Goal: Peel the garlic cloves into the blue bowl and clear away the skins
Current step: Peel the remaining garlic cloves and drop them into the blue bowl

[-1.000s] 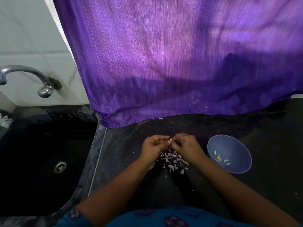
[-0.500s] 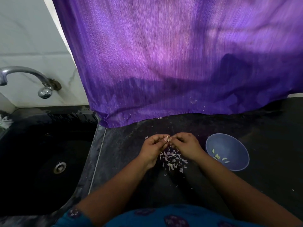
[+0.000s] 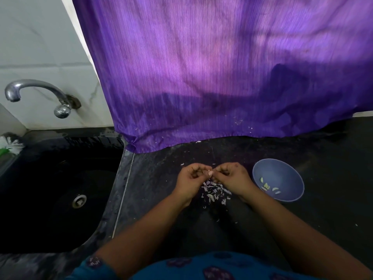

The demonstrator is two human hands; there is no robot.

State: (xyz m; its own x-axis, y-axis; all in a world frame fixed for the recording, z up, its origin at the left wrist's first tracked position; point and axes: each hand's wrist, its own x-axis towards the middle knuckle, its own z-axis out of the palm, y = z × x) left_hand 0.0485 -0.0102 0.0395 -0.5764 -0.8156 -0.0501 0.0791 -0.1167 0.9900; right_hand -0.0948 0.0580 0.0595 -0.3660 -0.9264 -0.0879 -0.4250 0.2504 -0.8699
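Hands meet above a pile of garlic skins point(image 3: 215, 191) on the dark counter point(image 3: 323, 209): left hand point(image 3: 192, 178) and right hand point(image 3: 232, 177) together pinch one garlic clove point(image 3: 210, 173). Just right of the pile, the blue bowl point(image 3: 282, 170) holds peeled cloves point(image 3: 269, 187).

A purple curtain point(image 3: 212, 77) hangs over a dark stone counter point(image 3: 323, 158), its hem resting on the surface. At left, a chrome tap point(image 3: 38, 93) juts from a pale tiled wall point(image 3: 36, 47) above a black sink point(image 3: 50, 188), where a white-bristled brush point(image 3: 10, 145) sits at the edge.
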